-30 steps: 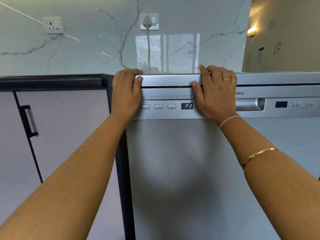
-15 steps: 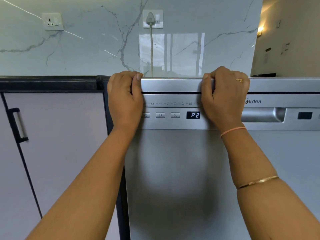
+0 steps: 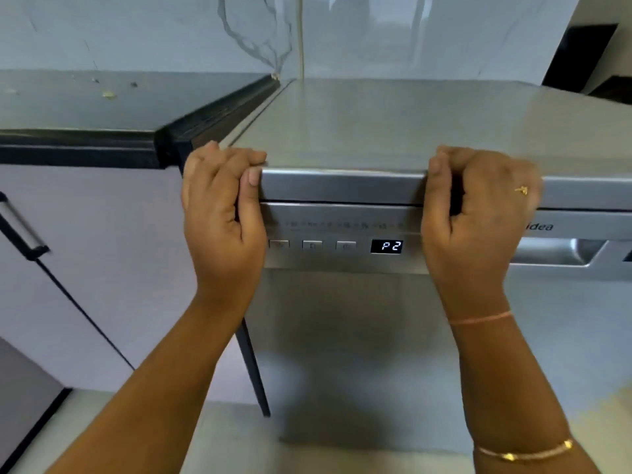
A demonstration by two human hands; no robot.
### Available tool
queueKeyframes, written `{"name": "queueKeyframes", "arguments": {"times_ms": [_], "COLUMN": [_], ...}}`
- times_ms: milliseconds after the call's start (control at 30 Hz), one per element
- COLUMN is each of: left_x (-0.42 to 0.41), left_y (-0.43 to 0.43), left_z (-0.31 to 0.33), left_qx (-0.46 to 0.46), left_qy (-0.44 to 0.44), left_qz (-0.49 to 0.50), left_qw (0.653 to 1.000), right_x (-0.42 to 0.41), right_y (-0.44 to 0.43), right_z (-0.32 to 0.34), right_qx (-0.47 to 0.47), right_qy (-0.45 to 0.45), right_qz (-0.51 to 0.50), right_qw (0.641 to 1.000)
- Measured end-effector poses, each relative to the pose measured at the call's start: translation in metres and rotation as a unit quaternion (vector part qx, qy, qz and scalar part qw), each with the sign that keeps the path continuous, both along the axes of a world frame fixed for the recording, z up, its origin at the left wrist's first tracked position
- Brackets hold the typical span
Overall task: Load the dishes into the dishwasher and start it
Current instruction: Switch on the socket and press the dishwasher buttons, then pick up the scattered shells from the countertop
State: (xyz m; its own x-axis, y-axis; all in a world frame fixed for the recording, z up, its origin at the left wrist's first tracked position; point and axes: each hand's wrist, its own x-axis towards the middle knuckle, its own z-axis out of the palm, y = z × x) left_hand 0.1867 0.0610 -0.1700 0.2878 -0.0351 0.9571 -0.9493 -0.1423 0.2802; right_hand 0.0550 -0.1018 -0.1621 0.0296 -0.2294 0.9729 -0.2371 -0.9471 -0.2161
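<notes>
The silver dishwasher (image 3: 359,336) fills the middle of the view with its door up. Its control panel shows a lit display (image 3: 386,246) reading P2, with three small buttons (image 3: 312,245) to the left of it. My left hand (image 3: 222,213) is curled over the top front edge of the dishwasher at its left corner. My right hand (image 3: 478,213) grips the same edge further right, fingers hooked over it, thumb in front. The recessed door handle (image 3: 561,256) lies to the right of my right hand. No dishes are in view.
A dark countertop (image 3: 102,104) with a black edge adjoins the dishwasher on the left, with a few crumbs on it. Below it is a pale cabinet door with a bar handle (image 3: 20,227). A marble wall (image 3: 342,32) and a cord (image 3: 301,35) stand behind.
The camera has risen and tilted down, so the dishwasher's flat top and the countertop now show. Both hands stay on the top front edge.
</notes>
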Motion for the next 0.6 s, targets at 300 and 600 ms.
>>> {"name": "queueKeyframes", "arguments": {"times_ms": [300,600], "left_x": [-0.029,-0.052], "left_y": [0.027,0.053], "left_z": [0.033,0.122], "left_qx": [0.194,0.506], "left_qy": [0.166,0.312], "left_qz": [0.021,0.027], "left_qw": [0.967,0.803], "right_x": [-0.025,-0.053], "right_y": [0.026,0.045], "right_z": [0.033,0.117], "right_qx": [0.104,0.274], "right_qy": [0.185,0.566], "right_qz": [-0.017,0.029], "right_qw": [0.977,0.777]}}
